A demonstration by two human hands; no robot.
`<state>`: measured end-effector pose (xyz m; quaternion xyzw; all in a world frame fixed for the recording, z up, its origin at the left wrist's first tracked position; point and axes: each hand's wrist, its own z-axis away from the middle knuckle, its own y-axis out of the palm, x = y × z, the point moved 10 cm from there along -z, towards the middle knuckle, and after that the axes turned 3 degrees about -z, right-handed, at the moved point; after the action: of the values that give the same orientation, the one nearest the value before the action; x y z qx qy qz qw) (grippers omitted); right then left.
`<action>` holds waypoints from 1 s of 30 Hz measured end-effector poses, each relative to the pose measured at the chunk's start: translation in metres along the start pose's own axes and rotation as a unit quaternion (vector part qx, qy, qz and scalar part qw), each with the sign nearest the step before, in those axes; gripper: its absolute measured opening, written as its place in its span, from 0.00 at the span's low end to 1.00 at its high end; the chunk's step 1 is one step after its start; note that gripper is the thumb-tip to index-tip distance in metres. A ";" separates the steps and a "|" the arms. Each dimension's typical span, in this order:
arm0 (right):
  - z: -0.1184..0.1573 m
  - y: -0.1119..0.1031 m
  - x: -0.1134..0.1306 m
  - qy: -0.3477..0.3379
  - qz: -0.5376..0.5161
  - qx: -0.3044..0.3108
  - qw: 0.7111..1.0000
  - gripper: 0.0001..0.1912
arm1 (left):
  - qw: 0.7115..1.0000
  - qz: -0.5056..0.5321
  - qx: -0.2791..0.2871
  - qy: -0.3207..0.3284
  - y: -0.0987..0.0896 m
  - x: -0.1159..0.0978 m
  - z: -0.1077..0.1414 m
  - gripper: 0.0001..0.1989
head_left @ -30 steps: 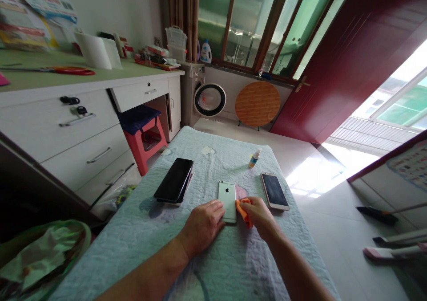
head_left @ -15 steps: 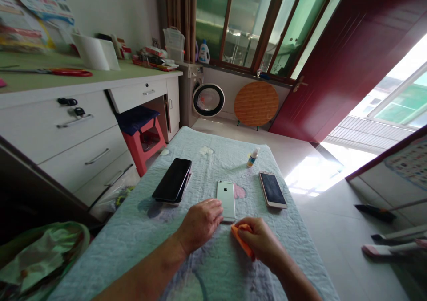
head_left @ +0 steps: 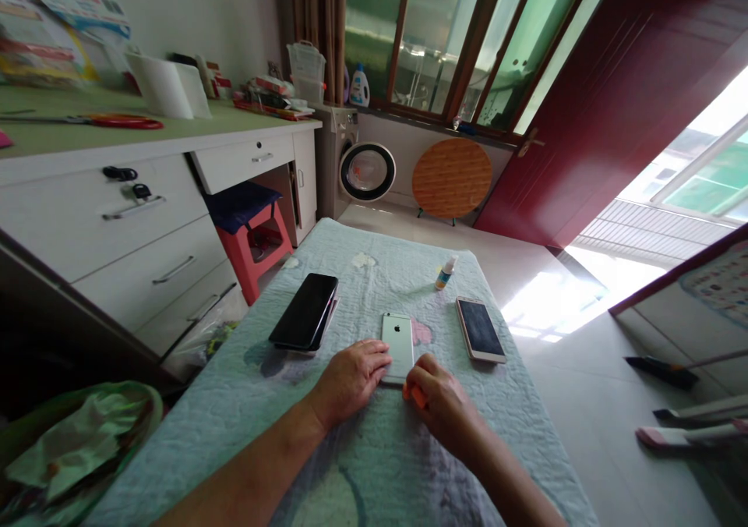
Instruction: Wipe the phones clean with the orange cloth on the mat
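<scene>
A silver smartphone lies back side up on the quilted cloth, its apple logo showing. My left hand holds it by the left edge, fingers closed together over its lower side. My right hand is closed around an orange cloth at the phone's lower right corner. Most of the orange cloth is hidden in the fingers. Left of the hands, a black smartphone rests on top of another device. A gold-rimmed smartphone lies screen up to the right, with a small spray bottle standing beyond it.
A pale blue quilted cover drapes the table. White drawers and a red stool stand to the left, near a green bin. Behind are a washing machine with its round door open and a round wooden tabletop.
My right hand has moved up and slightly left, bringing the orange cloth against the phone's lower right edge. Less of the cloth shows now. My left hand stays on the phone.
</scene>
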<state>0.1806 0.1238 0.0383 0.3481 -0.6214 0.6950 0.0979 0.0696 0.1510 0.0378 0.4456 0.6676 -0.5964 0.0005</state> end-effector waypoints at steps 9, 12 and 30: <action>-0.015 0.018 0.024 -0.041 0.057 -0.007 0.998 0.09 | 0.999 -0.001 0.027 -0.025 0.001 0.002 -0.001 0.13; -0.018 0.023 0.028 -0.050 0.049 -0.025 0.997 0.09 | 0.999 0.004 0.030 -0.026 0.001 0.003 0.000 0.13; -0.007 0.013 0.003 0.014 0.104 -0.013 0.994 0.07 | 0.998 0.020 0.055 -0.005 0.004 0.006 0.001 0.16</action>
<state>0.1685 0.1270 0.0302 0.2707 -0.6620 0.6979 0.0382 0.0680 0.1534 0.0318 0.4556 0.6246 -0.6343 -0.0085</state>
